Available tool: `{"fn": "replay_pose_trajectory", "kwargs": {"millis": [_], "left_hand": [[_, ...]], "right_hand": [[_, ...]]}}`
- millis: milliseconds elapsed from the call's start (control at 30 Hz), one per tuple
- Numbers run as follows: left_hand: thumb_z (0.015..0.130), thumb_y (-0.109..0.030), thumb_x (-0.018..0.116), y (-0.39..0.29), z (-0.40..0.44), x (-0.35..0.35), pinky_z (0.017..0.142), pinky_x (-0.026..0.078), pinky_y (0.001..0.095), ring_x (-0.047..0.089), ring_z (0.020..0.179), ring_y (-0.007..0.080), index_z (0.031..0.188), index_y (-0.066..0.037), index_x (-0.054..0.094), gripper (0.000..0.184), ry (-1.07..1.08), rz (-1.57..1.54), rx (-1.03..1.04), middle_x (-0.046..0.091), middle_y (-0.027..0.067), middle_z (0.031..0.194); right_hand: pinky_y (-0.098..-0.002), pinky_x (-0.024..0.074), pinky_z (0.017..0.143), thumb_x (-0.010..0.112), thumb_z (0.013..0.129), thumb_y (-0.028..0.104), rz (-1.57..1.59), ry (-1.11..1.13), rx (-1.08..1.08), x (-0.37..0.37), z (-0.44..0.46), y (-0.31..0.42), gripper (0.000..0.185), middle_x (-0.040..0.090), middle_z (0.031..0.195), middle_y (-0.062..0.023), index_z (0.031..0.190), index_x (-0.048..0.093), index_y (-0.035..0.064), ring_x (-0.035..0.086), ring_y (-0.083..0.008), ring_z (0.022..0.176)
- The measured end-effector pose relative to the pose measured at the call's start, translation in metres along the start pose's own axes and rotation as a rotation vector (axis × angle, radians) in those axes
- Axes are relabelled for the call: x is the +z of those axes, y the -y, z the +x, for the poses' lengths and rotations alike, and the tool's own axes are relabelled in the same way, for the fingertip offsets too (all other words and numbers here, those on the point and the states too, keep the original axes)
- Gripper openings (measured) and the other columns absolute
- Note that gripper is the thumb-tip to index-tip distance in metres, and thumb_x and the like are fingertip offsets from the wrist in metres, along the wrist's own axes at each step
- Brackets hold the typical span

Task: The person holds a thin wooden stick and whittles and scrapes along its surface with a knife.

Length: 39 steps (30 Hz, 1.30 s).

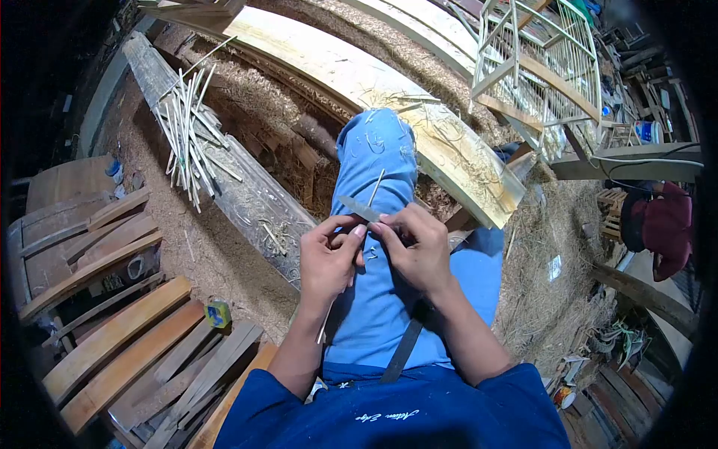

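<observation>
My left hand (329, 258) is closed, pinching a thin pale stick (376, 187) above my thigh. The stick slants away past my knee, and its other end appears below the left wrist. Across the stick lies a flat grey knife blade (359, 209), its tip pointing left. My right hand (421, 248) is closed at the blade's right end; the fingers hide whatever handle there is. Both thumbs meet close to the blade. Curled shavings cling to the blue trouser leg (378, 150) under the hands.
A bundle of thin sticks (187, 131) rests on a grey plank (254, 183) at left. Beyond my knee lies a long pale board (321, 52) with shavings. A slatted wooden cage (538, 71) stands upper right. Wood pieces (120, 329) and a tape measure (218, 314) lie lower left.
</observation>
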<state>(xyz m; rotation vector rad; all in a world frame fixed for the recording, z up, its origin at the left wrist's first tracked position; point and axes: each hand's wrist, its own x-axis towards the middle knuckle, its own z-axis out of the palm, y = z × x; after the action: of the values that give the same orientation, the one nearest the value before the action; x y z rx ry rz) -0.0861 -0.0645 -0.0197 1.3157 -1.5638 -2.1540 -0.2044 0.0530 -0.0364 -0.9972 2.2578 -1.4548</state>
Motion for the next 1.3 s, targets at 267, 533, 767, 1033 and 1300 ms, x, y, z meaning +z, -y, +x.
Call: {"fn": "replay_pose_trajectory", "kwargs": {"millis": [267,533,767,1033,1300], "left_hand": [[0.1,-0.008,0.066,0.006,-0.013,0.002,0.038,0.034,0.0207,0.051,0.047,0.003,0.123,0.004,0.069,0.026,-0.022,0.002,0.07,0.064,0.0017,0.069],[0.099,-0.006,0.067,0.011,-0.033,-0.001,0.039,0.035,0.02,0.048,0.047,0.0024,0.122,0.003,0.071,0.025,-0.056,0.025,0.041,0.064,0.0014,0.068],[0.1,-0.009,0.066,0.012,-0.045,0.003,0.038,0.033,0.0201,0.045,0.042,0.0029,0.122,0.001,0.072,0.024,-0.11,0.019,0.032,0.062,0.0021,0.063],[0.1,-0.012,0.067,-0.005,-0.014,0.015,0.036,0.032,0.0212,0.046,0.041,0.0042,0.125,0.003,0.068,0.029,-0.084,-0.028,0.017,0.064,0.0036,0.063],[0.099,-0.012,0.069,0.016,-0.02,0.003,0.038,0.032,0.0207,0.046,0.044,0.0023,0.124,0.003,0.071,0.029,-0.093,-0.035,0.092,0.061,-0.0003,0.063]], "right_hand": [[-0.0333,0.0493,0.059,0.082,0.084,0.008,-0.018,-0.076,0.02,0.003,0.005,-0.007,0.015,0.067,0.078,-0.0123,0.087,0.071,-0.0013,0.066,-0.0221,0.066],[-0.0339,0.05,0.06,0.082,0.085,0.011,-0.055,-0.097,0.026,0.008,0.005,-0.01,0.018,0.069,0.08,-0.0134,0.085,0.069,-0.0011,0.066,-0.0234,0.065],[-0.0313,0.0449,0.056,0.081,0.086,0.011,-0.026,-0.117,0.0,0.004,0.018,-0.01,0.017,0.067,0.077,-0.0109,0.085,0.069,-0.0017,0.06,-0.0181,0.06],[-0.0383,0.0524,0.063,0.082,0.085,0.017,0.077,0.015,0.001,-0.004,0.009,-0.013,0.019,0.069,0.084,-0.014,0.088,0.07,0.0015,0.069,-0.0312,0.073],[-0.0293,0.0453,0.056,0.082,0.085,0.012,0.072,-0.022,-0.013,0.006,0.011,-0.015,0.017,0.07,0.078,-0.0109,0.089,0.072,-0.0011,0.06,-0.0132,0.062]]}}
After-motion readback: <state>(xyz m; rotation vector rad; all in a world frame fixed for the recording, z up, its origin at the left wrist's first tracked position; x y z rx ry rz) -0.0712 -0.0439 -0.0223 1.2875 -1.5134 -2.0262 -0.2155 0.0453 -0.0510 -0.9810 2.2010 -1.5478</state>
